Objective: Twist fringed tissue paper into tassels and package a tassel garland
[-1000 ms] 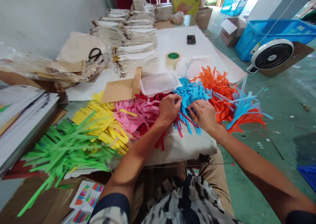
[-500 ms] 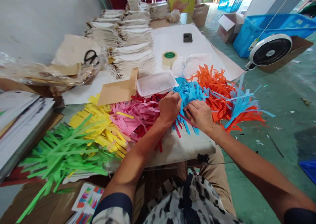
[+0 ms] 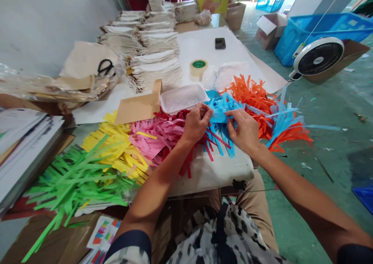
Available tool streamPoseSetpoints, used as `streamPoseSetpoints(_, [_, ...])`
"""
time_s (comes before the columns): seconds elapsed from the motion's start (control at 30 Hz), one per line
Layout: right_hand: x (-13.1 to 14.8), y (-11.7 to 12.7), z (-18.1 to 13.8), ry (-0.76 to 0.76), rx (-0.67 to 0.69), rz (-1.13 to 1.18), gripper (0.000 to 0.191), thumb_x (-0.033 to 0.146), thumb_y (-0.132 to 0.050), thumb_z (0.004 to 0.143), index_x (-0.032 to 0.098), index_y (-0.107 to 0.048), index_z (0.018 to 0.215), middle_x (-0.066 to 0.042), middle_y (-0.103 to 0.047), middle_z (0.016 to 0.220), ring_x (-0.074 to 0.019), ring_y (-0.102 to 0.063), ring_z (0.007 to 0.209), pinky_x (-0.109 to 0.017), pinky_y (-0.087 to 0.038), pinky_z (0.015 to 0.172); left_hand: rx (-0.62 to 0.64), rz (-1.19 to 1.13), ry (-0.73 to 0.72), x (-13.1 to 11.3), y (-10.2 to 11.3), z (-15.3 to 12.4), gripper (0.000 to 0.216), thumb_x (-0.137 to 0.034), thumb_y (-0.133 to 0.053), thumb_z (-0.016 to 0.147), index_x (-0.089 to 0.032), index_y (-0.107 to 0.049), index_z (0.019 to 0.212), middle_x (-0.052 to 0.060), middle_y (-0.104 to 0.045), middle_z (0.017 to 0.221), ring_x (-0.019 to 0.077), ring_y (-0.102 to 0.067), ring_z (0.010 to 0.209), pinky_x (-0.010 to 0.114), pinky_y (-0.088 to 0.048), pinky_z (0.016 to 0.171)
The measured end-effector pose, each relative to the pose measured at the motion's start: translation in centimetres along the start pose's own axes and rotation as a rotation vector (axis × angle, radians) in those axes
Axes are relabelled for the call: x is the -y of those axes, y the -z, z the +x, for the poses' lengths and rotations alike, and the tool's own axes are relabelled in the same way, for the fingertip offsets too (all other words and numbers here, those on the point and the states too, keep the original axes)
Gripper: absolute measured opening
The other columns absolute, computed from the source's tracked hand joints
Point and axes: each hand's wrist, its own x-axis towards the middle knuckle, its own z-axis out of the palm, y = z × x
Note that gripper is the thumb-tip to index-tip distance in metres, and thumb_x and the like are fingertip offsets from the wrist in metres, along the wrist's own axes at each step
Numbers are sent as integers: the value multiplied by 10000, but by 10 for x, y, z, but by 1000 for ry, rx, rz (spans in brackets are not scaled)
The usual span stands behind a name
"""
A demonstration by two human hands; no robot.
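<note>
Between my hands a blue tissue-paper fringe (image 3: 219,115) is stretched out, above the pile of blue strips (image 3: 225,101). My left hand (image 3: 198,122) pinches its left end with thumb and fingertips. At the other end, the fingertips of my right hand (image 3: 244,130) are closed on the blue paper, with the thumb bent below. A few red strips (image 3: 218,138) lie across the blue ones under my hands. Pink fringe (image 3: 159,138) borders my left forearm, and orange fringe (image 3: 250,97) lies beyond my right hand.
Yellow fringe (image 3: 116,151) and green fringe (image 3: 84,182) spread to the left. Behind my hands are a clear plastic tray (image 3: 183,98), a tape roll (image 3: 198,69) and stacked paper bags (image 3: 159,72). Scissors (image 3: 105,67) lie left; a fan (image 3: 319,58) stands right.
My hands have moved apart slightly, the right one to the right. A flat blue band of paper now shows between them, where the fingers were bunched closer together before.
</note>
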Motion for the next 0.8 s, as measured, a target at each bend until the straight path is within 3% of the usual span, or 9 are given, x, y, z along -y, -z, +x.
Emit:
streamPoseSetpoints(0.13, [4,2,-2,18,16,7,233,251,-523,1005,220,-688,1165,-103,-768,1127,-286,-711,993,-402,-513,840,-6,-25,97,3,1,-3,160,-234,-737,880,-216,-591,944,-39,-723,703,94,-571,473,219,-415,502])
streamPoseSetpoints(0.27, [10,0,-5,85,40,-50,327,463,-608,1013,225,-663,1230,-131,-750,1184,-323,-672,1061,-440,-481,868,2,-80,56,-6,0,-3,224,-278,-772,841,-211,-588,949,-19,-747,761,99,-628,585,204,-432,549])
streamPoseSetpoints(0.4, [6,0,0,81,-17,-137,269,431,-527,1074,230,-706,1095,-110,-766,1094,-303,-656,1015,-439,-426,859,119,-161,43,-12,0,0,224,-250,-676,869,-228,-533,1039,-32,-719,794,77,-579,532,205,-407,522])
streamPoseSetpoints(0.5, [-1,6,9,98,-27,-149,289,421,-519,1083,235,-722,996,-83,-770,989,-278,-657,941,-422,-408,830,203,-221,56,-4,1,1,378,-126,-580,787,-245,-459,1125,-10,-736,987,64,-585,513,212,-431,520])
streamPoseSetpoints(0.57, [-3,13,17,121,-25,-137,288,431,-539,1072,234,-725,973,-77,-763,957,-276,-658,922,-417,-411,819,223,-153,10,3,2,0,496,-83,-561,724,-250,-452,1178,-9,-723,1060,61,-600,551,207,-449,553])
streamPoseSetpoints(0.67, [1,29,31,152,-87,-52,253,417,-568,1052,234,-716,959,-71,-757,958,-278,-671,941,-426,-451,844,229,104,-93,13,0,0,529,-84,-597,751,-233,-501,1250,-18,-718,998,76,-580,612,212,-442,613])
streamPoseSetpoints(0.8, [13,67,50,154,-217,112,174,398,-635,1018,260,-694,932,-48,-744,932,-258,-683,933,-437,-519,874,199,296,-141,18,-2,2,552,-103,-663,778,-207,-561,1310,21,-741,1088,93,-565,659,239,-452,681])
